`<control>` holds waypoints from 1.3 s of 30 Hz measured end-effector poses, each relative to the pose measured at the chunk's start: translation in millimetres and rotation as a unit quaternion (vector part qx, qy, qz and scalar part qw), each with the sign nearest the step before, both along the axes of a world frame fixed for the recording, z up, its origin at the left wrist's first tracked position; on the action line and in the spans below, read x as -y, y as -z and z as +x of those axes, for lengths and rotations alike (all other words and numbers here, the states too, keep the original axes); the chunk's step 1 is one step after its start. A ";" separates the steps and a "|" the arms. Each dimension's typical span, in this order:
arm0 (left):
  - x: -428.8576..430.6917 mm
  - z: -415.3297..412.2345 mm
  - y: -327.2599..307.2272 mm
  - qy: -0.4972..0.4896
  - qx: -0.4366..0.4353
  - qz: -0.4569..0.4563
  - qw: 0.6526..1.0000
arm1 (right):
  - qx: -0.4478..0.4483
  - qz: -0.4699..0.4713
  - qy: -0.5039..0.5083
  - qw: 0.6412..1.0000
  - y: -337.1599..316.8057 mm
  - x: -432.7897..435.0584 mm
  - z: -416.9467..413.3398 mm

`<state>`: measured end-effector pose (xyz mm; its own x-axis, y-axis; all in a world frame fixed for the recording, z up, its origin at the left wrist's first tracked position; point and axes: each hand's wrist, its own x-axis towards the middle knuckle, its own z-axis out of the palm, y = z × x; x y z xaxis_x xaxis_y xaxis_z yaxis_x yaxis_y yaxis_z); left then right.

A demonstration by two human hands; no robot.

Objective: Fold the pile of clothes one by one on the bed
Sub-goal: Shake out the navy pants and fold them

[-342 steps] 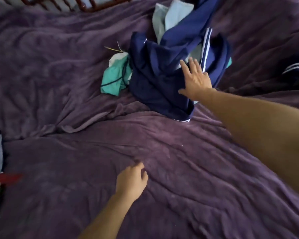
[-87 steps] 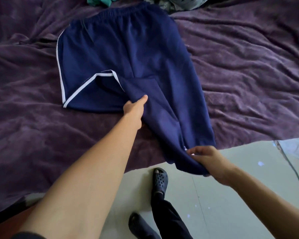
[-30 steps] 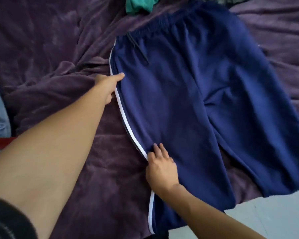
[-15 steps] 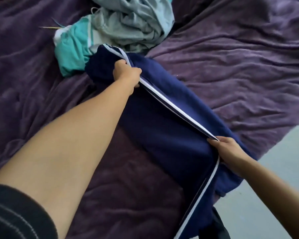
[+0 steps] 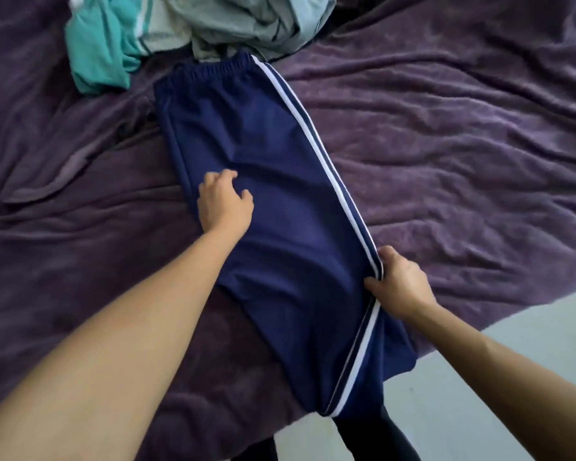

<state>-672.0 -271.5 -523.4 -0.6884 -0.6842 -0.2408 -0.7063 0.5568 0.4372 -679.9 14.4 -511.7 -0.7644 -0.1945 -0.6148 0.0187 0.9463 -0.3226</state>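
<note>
Navy trousers [image 5: 280, 227] lie halved lengthwise on the bed [image 5: 446, 144], long axis 11 to 5 o'clock — waistband far by the pile [image 5: 213, 21], cuffs off the near edge. Right hand [image 5: 398, 287] pinches the striped edge, nearer the cuffs; left hand [image 5: 225, 202] rests mid-cloth, fingers [image 5: 227, 175] loosely curled, holding nothing.

Head-worn camera — looking steeply down, close over the bed [image 5: 446, 144].

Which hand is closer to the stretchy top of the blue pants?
Left. The left hand rests on the pants midway below the waistband; the right hand pinches the striped edge farther down.
</note>
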 end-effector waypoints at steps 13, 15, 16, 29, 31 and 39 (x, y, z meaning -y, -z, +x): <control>-170.2 179.2 -9.9 -0.209 0.076 0.169 0.960 | 0.056 0.028 -0.070 0.996 -34.3 -58.7 68.7; -195.3 185.0 -11.8 -0.200 0.055 0.187 0.960 | 0.019 -0.006 -0.031 0.999 -35.1 -79.1 84.2; -204.8 188.1 -13.8 -0.195 0.049 0.184 0.962 | 0.015 -0.034 0.008 0.999 -34.9 -86.7 91.6; -228.0 193.1 -17.4 -0.282 -0.062 0.266 0.920 | 0.168 -0.190 0.179 0.951 -26.9 -116.2 89.2; -221.4 215.2 -22.2 -0.377 -0.130 0.267 0.877 | 0.151 -0.189 0.142 0.960 -23.5 -114.1 92.5; -168.6 199.2 -26.9 -0.399 -0.112 0.189 0.890 | 0.005 -0.189 0.074 0.979 -22.4 -66.3 39.2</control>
